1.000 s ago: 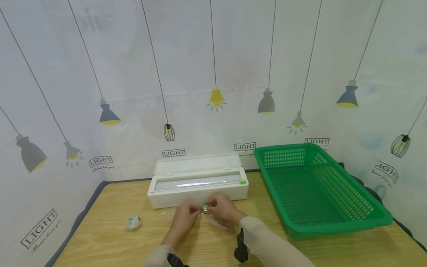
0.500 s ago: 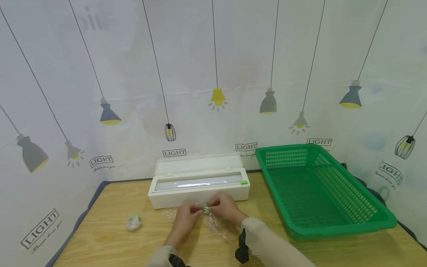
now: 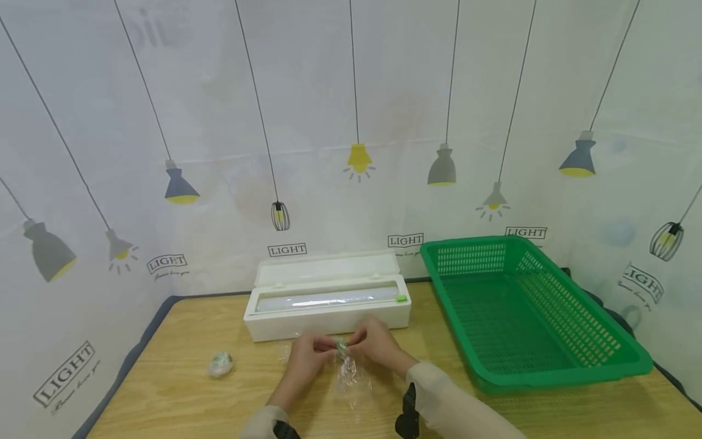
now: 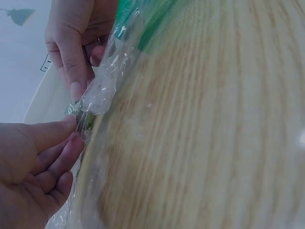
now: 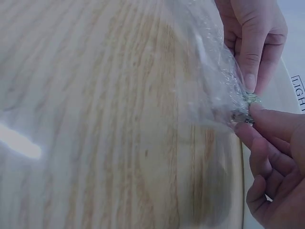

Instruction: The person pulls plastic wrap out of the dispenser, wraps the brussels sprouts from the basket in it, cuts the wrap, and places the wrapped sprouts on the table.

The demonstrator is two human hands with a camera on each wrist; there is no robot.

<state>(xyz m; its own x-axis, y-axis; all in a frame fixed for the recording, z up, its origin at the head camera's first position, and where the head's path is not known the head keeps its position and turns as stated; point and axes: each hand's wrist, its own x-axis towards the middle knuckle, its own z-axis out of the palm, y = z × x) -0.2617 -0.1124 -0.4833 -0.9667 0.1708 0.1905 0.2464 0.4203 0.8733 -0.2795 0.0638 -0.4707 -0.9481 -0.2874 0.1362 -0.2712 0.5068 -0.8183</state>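
Fingertips of the left hand (image 3: 305,360) and right hand (image 3: 376,346) pinch a small wrapped ball (image 3: 341,347), cling film (image 3: 349,378) trailing nearward. Uneven pulling could tear the film or let the ball slip.

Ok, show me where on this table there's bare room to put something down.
Bare wood lies between the wrapped ball and the table's left edge, and along the near edge right of the right hand, before the green basket. It is crowded mid-table: both hands, the cling film and the white dispenser.
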